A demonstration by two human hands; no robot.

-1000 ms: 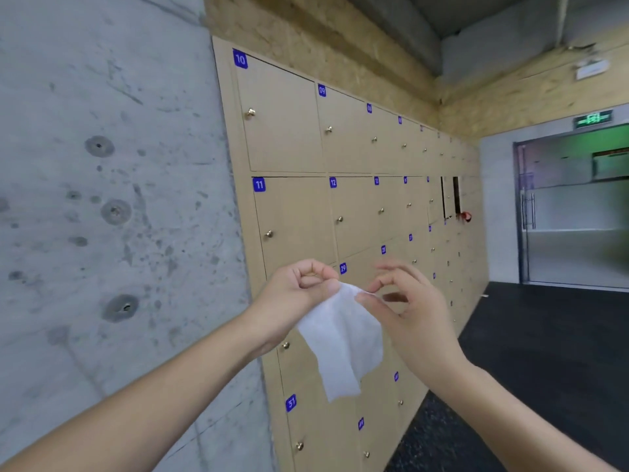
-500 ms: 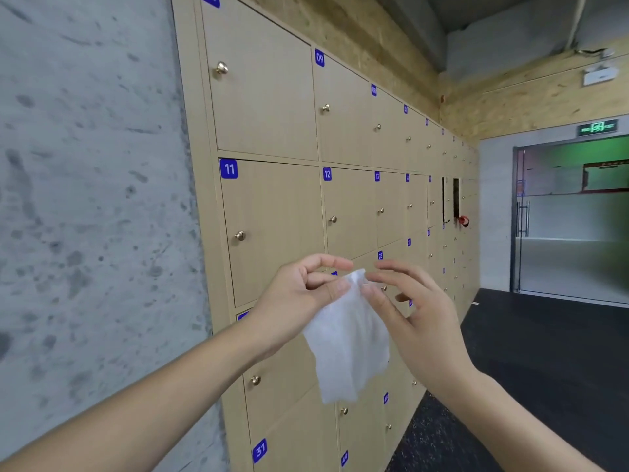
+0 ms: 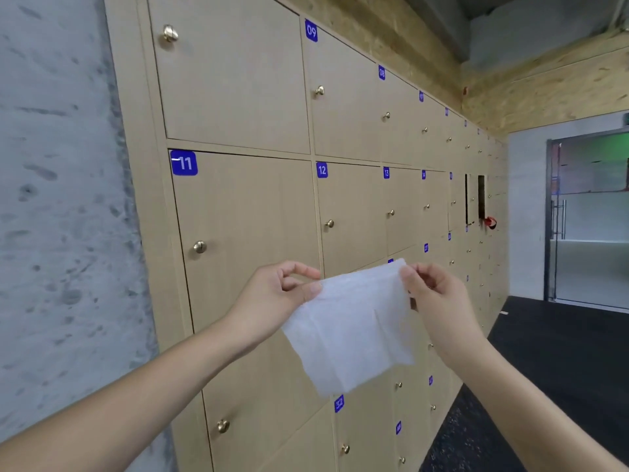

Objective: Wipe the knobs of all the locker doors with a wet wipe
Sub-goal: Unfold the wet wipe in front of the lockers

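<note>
Wet wipe (image 3: 350,330), white and thin enough to let light through, hung spread between a person's two hands in front of a wall of pale wooden locker doors (image 3: 245,233). Left hand (image 3: 275,296) pinched the upper left corner of the sheet between thumb and forefinger, its other fingers curled loosely above. Right hand (image 3: 434,294) pinched the upper right corner the same way, fingers bent round the edge. The sheet's lower part drooped free below the hands, touching no door.

The wipe was held apart from every knob. A brass knob (image 3: 199,247) stood on the door marked with the blue tag 11 (image 3: 183,162), up and to the left of the left hand. Another knob (image 3: 329,223) sat on the door tagged 12 (image 3: 322,170), just above the wipe's top edge. Higher still, a knob (image 3: 170,33) showed on the top-row door at the left, and one more (image 3: 319,90) on the door tagged 09 (image 3: 311,30). Lower down, a knob (image 3: 223,426) sat beneath the left forearm.

A rough grey concrete wall (image 3: 61,233) bordered the lockers on the left. A dark floor (image 3: 561,352) ran along the right toward a glass door (image 3: 592,226) at the far end, where green light showed.
</note>
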